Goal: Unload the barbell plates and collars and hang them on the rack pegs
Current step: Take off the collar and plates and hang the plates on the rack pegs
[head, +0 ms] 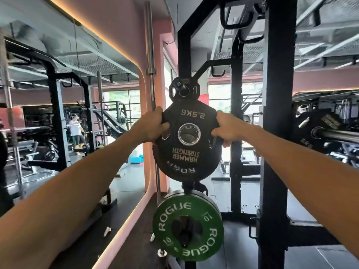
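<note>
Both hands are gripping the small black plate: your left hand (pixel 155 125) is wrapping its fingers round the left rim, by the grip slot there, and your right hand (pixel 226 127) is curling round the right rim at the opposite slot. You are holding the 2.5 kg plate (pixel 189 121) upright and face-on, directly in front of a larger black plate (pixel 186 169) that is hanging on the rack upright (pixel 183 47), and through the centre hole (pixel 189 134) only dark plate surface is showing, so I cannot tell whether the peg has entered it. Above it a smaller black plate (pixel 183 90) is sitting on its own peg, below it a green Rogue plate (pixel 187 228) is hanging on another, and off to your right the barbell sleeve (pixel 334 135) is carrying at least one more black plate. Judging by the marking, this plate is handling light and completely rigid, with a coated surface that is likely giving decent friction, so the two-sided rim grip you are using is more than enough. The real concern is alignment: you are needing the steel-ringed hole square to the peg, and your fingertips behind the rim are sitting close to the plate behind, where they may get pinched as it slides home.
</note>
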A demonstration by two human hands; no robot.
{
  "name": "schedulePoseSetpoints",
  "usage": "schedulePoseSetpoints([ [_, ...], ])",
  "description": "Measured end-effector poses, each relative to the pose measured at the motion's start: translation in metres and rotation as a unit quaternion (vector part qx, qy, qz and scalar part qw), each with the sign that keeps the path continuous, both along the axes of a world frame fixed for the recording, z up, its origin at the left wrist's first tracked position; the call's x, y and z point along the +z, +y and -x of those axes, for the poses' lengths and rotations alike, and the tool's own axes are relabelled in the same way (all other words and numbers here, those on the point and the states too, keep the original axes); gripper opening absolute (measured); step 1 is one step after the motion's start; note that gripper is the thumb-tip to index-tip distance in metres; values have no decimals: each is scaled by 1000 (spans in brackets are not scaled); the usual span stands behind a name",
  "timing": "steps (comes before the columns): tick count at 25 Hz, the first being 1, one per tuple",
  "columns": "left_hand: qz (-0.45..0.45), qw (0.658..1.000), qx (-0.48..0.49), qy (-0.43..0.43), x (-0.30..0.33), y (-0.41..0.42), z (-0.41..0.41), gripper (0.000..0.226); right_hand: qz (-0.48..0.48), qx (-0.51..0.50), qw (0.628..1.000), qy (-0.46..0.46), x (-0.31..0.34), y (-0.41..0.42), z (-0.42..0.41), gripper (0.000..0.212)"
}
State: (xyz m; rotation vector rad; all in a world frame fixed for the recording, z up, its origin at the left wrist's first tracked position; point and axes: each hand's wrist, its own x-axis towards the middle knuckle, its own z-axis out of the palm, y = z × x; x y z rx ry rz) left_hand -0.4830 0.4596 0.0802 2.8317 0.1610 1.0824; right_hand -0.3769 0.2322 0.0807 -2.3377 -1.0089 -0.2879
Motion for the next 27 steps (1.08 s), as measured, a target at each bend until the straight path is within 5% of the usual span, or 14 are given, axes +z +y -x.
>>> schedulePoseSetpoints([
  [14,-38,992,-38,-116,122,121,-144,25,-50,-36,996,-66,122,111,-125,12],
  [18,-53,987,-45,-143,151,146,-186,19,-54,-50,994,-84,149,138,-166,23],
  [27,-72,985,-58,-148,190,195,-278,21,-45,-63,992,-96,188,178,-242,10],
])
